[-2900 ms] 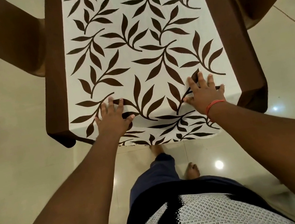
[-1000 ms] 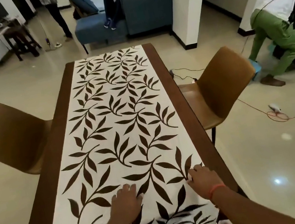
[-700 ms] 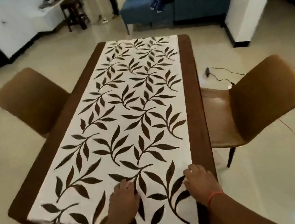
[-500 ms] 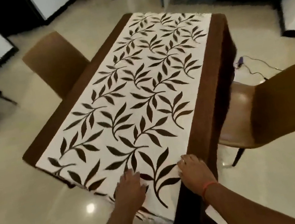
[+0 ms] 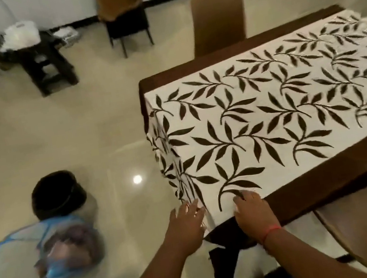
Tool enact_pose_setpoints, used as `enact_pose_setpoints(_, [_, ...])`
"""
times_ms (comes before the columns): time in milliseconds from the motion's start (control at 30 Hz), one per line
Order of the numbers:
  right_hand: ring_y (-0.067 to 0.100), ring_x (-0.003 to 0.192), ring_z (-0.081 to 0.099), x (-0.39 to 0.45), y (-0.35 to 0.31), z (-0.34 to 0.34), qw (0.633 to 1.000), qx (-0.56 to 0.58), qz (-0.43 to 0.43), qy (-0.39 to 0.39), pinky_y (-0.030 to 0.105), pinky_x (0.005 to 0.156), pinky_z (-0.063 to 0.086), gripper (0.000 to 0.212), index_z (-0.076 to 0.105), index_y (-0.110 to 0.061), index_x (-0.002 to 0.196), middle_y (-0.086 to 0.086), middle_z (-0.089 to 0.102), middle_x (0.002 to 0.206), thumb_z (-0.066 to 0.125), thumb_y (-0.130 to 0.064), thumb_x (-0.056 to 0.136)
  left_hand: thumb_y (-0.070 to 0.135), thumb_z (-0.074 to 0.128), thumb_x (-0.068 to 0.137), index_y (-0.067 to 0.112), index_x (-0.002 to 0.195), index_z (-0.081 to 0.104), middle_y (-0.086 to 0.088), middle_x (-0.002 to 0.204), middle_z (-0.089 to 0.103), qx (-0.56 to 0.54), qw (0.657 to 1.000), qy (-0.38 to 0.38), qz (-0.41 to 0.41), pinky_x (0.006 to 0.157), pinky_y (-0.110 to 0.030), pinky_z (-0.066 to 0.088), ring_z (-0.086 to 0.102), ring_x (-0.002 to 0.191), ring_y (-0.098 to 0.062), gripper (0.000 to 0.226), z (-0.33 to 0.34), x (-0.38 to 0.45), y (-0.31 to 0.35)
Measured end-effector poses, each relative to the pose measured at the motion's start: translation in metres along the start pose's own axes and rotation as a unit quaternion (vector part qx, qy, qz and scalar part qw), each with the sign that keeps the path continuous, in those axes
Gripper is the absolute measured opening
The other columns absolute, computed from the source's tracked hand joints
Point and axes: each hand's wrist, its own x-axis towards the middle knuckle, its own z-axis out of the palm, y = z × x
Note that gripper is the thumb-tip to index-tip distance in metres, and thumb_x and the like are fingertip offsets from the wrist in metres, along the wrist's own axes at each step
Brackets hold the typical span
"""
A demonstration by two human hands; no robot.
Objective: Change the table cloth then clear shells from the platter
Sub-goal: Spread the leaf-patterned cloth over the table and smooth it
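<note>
A blue mesh basket [image 5: 44, 256] is sitting on the floor at the far left, blurred, with a dark round bin [image 5: 57, 193] just behind it. The left hand [image 5: 186, 221] is lying flat with fingers spread at the near corner of the cloth [image 5: 260, 120], gripping nothing. The right hand [image 5: 254, 212] is resting palm-down just beside it, fingers loose on the cloth's edge. The white cloth with dark leaves is covering the brown table [image 5: 330, 171], one end hanging over the short side. A chair [image 5: 218, 20] is standing beyond the table.
</note>
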Motion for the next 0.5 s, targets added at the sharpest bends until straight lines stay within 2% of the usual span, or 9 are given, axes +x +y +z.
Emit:
enact_pose_setpoints(133, [0.027, 0.127, 0.044, 0.004, -0.001, -0.006, 0.989, -0.048, -0.137, -0.025, 0.043, 0.102, 0.043, 0.037, 0.051, -0.022, 0.128, 0.005, 0.045, 0.139, 0.043, -0.032, 0.093, 0.045, 0.038, 0.102, 0.03, 0.157, 0.011, 0.0, 0.167, 0.0, -0.048, 0.991, -0.018, -0.124, 0.12, -0.054, 0.007, 0.005, 0.152, -0.027, 0.063, 0.026, -0.041, 0.015])
enact_pose_setpoints(267, [0.027, 0.121, 0.047, 0.007, 0.014, -0.008, 0.956, -0.105, -0.27, -0.038, 0.041, 0.099, 0.045, 0.04, 0.054, -0.021, 0.128, 0.005, 0.051, 0.132, 0.047, -0.036, 0.091, 0.052, 0.035, 0.101, 0.028, 0.158, 0.008, -0.001, 0.166, -0.003, -0.155, 0.946, 0.003, -0.286, 0.12, -0.055, 0.006, 0.006, 0.152, -0.027, 0.067, 0.052, -0.079, 0.06])
enact_pose_setpoints(400, [0.027, 0.114, 0.05, -0.008, 0.011, -0.007, 0.93, -0.133, -0.339, -0.049, 0.042, 0.091, 0.049, 0.035, 0.057, -0.019, 0.121, 0.006, 0.054, 0.124, 0.049, -0.036, 0.091, 0.055, 0.035, 0.099, 0.029, 0.158, 0.007, -0.002, 0.166, -0.002, -0.187, 0.908, 0.01, -0.375, 0.119, -0.056, 0.01, 0.008, 0.151, -0.028, 0.069, 0.078, -0.129, 0.113])
enact_pose_setpoints(500, [0.027, 0.116, 0.049, -0.035, -0.006, 0.005, 0.902, -0.144, -0.401, -0.073, 0.042, 0.095, 0.047, 0.038, 0.055, -0.021, 0.126, 0.005, 0.052, 0.128, 0.048, -0.035, 0.091, 0.056, 0.034, 0.099, 0.029, 0.158, 0.006, -0.003, 0.166, -0.002, -0.211, 0.874, 0.019, -0.438, 0.119, -0.057, 0.011, 0.008, 0.151, -0.028, 0.07, 0.103, -0.177, 0.144])
